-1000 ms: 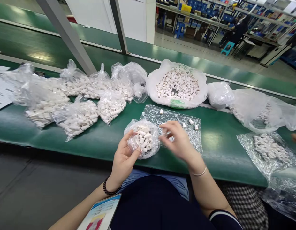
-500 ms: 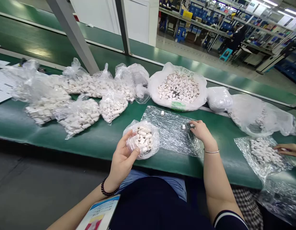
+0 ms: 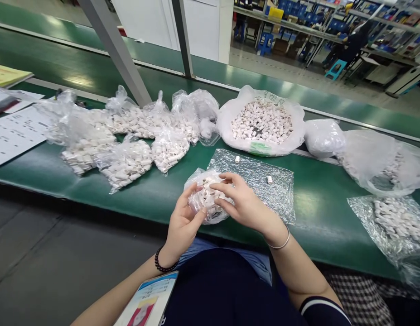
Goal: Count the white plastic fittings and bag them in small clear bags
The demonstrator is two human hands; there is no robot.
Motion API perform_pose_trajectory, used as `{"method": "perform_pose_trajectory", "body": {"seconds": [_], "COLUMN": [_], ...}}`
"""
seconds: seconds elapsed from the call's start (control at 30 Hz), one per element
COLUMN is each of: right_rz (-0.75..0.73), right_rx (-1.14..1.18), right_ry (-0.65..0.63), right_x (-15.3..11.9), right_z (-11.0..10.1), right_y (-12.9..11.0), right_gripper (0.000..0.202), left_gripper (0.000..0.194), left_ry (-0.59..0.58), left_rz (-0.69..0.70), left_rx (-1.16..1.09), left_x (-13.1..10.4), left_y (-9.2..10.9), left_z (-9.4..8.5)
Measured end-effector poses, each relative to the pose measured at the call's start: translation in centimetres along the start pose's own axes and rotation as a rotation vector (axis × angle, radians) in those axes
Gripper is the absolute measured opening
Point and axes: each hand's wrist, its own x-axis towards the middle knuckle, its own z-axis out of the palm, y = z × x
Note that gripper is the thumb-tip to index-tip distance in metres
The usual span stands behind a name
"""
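Observation:
A clear plastic bag [image 3: 213, 216] of short white tubes stands open at the table's front edge. My left hand [image 3: 187, 215] grips its left side between thumb and fingers. Over the bag's right side is my right hand [image 3: 238, 199], fingers spread and slightly curled above the tubes; nothing shows between them. Behind and to the right lies a flat clear plastic sheet [image 3: 277, 192]. One white tube [image 3: 269, 179] rests on its right part and another white tube [image 3: 237, 159] near its back edge.
Several filled bags [image 3: 126, 163] stand at the left beside printed papers [image 3: 16, 131]. A large open white bag [image 3: 226, 122] of tubes is at the back. More bags and a plastic sheet of tubes [image 3: 396, 219] lie right. A grey post [image 3: 118, 50] rises behind the bags.
My right hand has moved left from the plastic sheet to the open bag; one tube near it there is gone. The other person's hand has left the view. The view has shifted slightly.

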Motion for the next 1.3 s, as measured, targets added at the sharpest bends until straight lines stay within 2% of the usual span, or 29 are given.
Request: {"method": "perform_pose_trajectory", "body": {"seconds": [0.03,0.1,0.2,0.27,0.37,0.47,0.63,0.77,0.87,0.93,1.03,1.07,1.1,1.2,1.27,1.3], "right_rz": [-0.007,0.099,0.453,0.675,0.729,0.651,0.466,0.457,0.426,0.38,0.241,0.126,0.017,-0.199,-0.266,-0.286], "right_rx": [-0.014,-0.11,-0.389,-0.487,-0.494,-0.473,-0.432,-0.456,-0.467,-0.461,-0.38,-0.261,-0.172,-0.12,-0.2,-0.255], "right_ry": [0.007,0.054,0.091,0.024,-0.044,-0.057,-0.107,-0.131,-0.109,-0.082,0.014,0.126,0.178,0.02,-0.096,-0.116], "right_x": [0.2,-0.1,-1.7,-2.9,-3.5,-1.2,5.4,7.9,8.2,8.0,6.8,6.3,5.8,4.4,3.7,3.3], "right_z": [0.1,-0.8,-3.3,-4.6,-5.2,-3.9,-0.3,1.2,0.6,-0.1,-0.3,0.1,0.7,3.0,4.0,4.2], "right_y": [0.2,2.2,7.4,10.4,12.2,11.5,10.2,11.0,11.4,10.4,6.8,5.4,4.0,1.3,1.4,2.0], "right_gripper": [0.031,0.032,0.027,0.028,0.019,0.024,0.039,0.029,0.023,0.021,0.025,0.027,0.026,0.025,0.036,0.041], "left_gripper": [0.061,0.061,0.063,0.062,0.062,0.059,0.057,0.051,0.05,0.051,0.054,0.055,0.055,0.054,0.053,0.052], "left_ry": [0.004,0.024,0.04,0.03,0.006,-0.019,-0.025,-0.048,-0.03,-0.027,-0.044,-0.052,-0.058,-0.054,-0.03,-0.013], "left_rz": [-0.002,0.003,0.007,-0.003,-0.012,-0.017,-0.006,0.003,0.006,0.012,0.027,0.029,0.033,0.055,0.058,0.062], "left_rx": [0.005,0.025,0.04,0.027,0.0,-0.025,-0.041,-0.003,0.042,0.042,0.009,-0.01,-0.028,-0.043,-0.025,-0.005], "left_x": [-0.1,-0.1,-0.1,0.0,0.2,0.4,0.1,-0.2,-0.1,0.1,0.6,0.8,1.0,1.4,1.5,1.6], "left_y": [0.1,0.2,0.3,0.2,0.1,0.0,0.4,0.9,0.9,0.7,0.4,0.3,0.3,0.6,0.8,1.0], "left_z": [-0.1,-0.5,-1.1,-1.2,-1.1,-0.8,-1.1,-2.2,-3.0,-3.1,-2.9,-2.7,-2.5,-2.2,-2.3,-2.5]}}
